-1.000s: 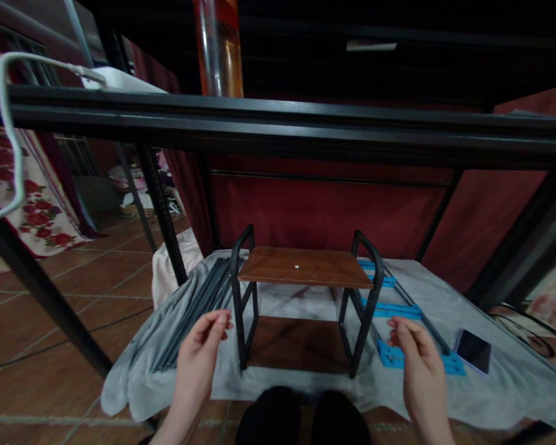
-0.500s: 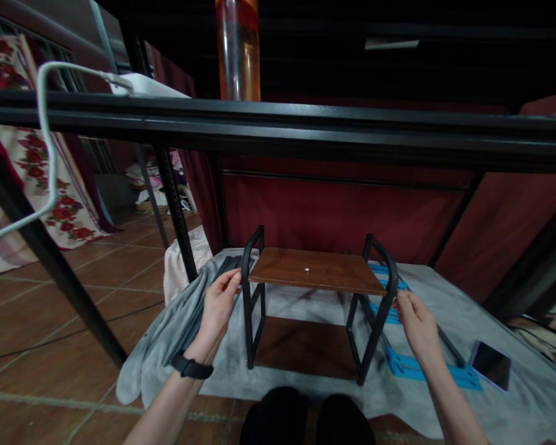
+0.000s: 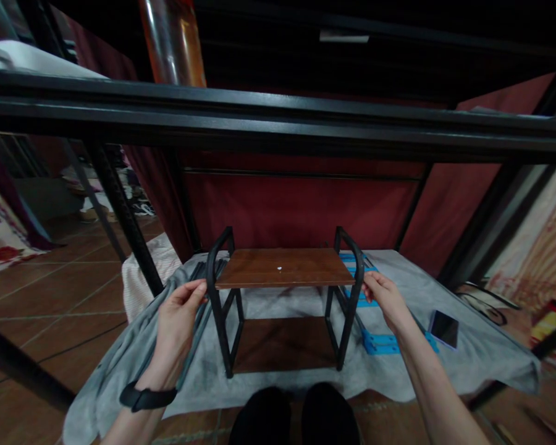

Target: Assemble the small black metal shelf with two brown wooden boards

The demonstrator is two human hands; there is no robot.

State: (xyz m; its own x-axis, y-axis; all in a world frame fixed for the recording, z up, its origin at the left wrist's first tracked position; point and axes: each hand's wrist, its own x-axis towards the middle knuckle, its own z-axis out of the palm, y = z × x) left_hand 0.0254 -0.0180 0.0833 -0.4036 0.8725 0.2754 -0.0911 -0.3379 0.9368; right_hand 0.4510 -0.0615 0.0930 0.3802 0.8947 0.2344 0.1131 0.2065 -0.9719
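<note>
A small rack stands on a grey cloth (image 3: 472,364) on the floor. It has a brown wooden top board (image 3: 282,267), a lower brown board (image 3: 282,343) and two black metal side frames. My left hand (image 3: 178,315) pinches the front of the left side frame (image 3: 212,281) near the top. On the other side, my right hand (image 3: 383,296) has its fingers closed on the right side frame (image 3: 358,272) at the same height. A black band (image 3: 143,397) sits on my left wrist.
Grey metal rods (image 3: 199,272) lie on the cloth left of the rack. Blue plastic pieces (image 3: 380,343) and a phone (image 3: 443,329) lie to its right. A black table rail (image 3: 278,127) crosses overhead with an orange bottle (image 3: 171,43) on it. My dark knees (image 3: 296,414) are just below.
Both hands moved forward from in front of the rack and closed on its two side frames. The view has shifted to the right.
</note>
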